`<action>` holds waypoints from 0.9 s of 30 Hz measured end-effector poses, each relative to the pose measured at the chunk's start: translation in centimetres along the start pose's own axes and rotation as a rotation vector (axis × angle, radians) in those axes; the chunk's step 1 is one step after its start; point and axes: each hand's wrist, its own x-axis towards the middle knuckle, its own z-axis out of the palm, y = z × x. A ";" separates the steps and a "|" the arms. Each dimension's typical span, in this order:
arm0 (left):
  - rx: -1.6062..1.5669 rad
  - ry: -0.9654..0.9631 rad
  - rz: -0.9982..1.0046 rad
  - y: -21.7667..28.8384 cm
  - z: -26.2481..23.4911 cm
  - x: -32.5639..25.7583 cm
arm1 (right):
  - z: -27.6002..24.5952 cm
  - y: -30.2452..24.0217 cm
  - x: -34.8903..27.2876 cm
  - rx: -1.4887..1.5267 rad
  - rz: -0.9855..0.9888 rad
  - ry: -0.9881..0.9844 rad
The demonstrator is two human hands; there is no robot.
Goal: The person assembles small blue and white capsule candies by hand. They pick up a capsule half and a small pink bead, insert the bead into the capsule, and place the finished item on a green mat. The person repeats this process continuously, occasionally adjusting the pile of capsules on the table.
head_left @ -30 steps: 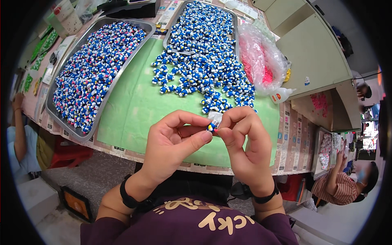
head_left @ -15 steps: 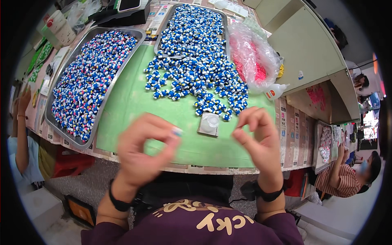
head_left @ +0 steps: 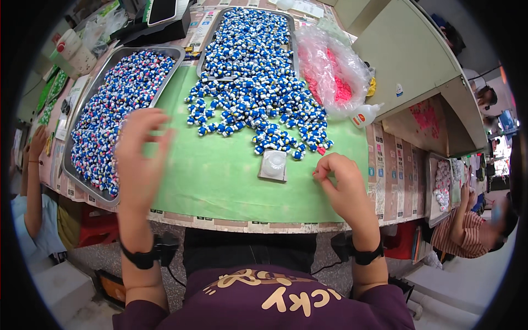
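My left hand, blurred by motion, hovers over the near right edge of the left metal tray; its fingers look apart and nothing shows in them. That tray holds many small blue-and-white figures with pink bits. My right hand is pinched above the green cloth, with a speck of a small pink piece at its fingertips. Just beyond it another pink piece lies beside the loose blue-and-white figures. A small clear dish sits on a square block between my hands.
A second metal tray heaped with figures stands at the back. Right of it are a clear bag of pink pieces and a white squeeze bottle. A cabinet borders the right. Other people sit at both sides.
My left hand has moved left to the tray, and the small blue-and-white figure it held no longer shows. The right fingers have closed into a pinch. A pink piece now shows by the figures.
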 end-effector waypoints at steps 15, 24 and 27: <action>-0.050 -0.520 0.276 3.3 9.0 0.6 | 1.4 0.1 -1.4 -0.045 0.027 0.119; -0.256 -0.364 0.070 2.8 6.2 0.0 | 1.0 -0.6 -1.3 0.034 -0.005 0.160; -0.761 -0.410 -0.314 3.8 4.7 -1.0 | 0.3 -2.0 -1.2 0.211 -0.034 0.197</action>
